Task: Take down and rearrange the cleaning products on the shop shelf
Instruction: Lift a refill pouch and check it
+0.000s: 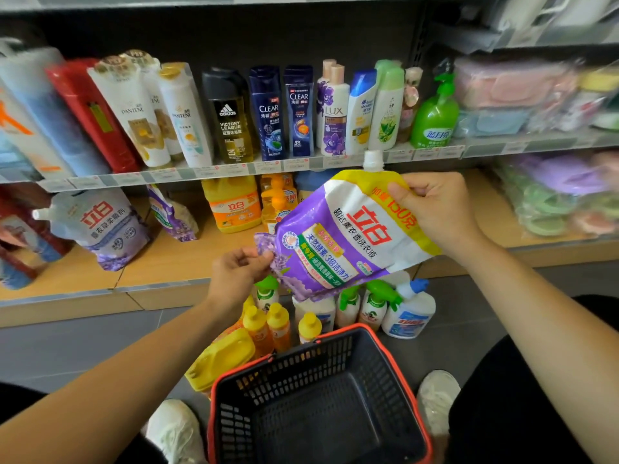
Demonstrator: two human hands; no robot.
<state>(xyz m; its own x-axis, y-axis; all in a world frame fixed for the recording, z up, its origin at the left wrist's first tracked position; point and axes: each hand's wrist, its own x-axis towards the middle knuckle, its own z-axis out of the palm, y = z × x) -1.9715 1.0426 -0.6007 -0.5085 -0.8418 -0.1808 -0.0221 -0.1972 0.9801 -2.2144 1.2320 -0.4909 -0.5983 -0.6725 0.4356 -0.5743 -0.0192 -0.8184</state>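
A purple, white and yellow detergent pouch (345, 236) with a white spout cap is held tilted in front of the lower wooden shelf (174, 259). My right hand (432, 209) grips its upper yellow edge. My left hand (239, 272) pinches its lower purple corner. Two more pouches (100, 226) lean on the lower shelf at the left, and an orange detergent jug (234, 204) stands at the back. On the floor below stand several yellow bottles (268, 324) and green-capped spray bottles (371, 304).
A dark basket with a red rim (385, 349) sits on the floor between my white shoes, with nothing in it. The upper shelf (234, 169) carries a row of shampoo and body-wash bottles. Bagged cloths and sponges fill the shelves at the right.
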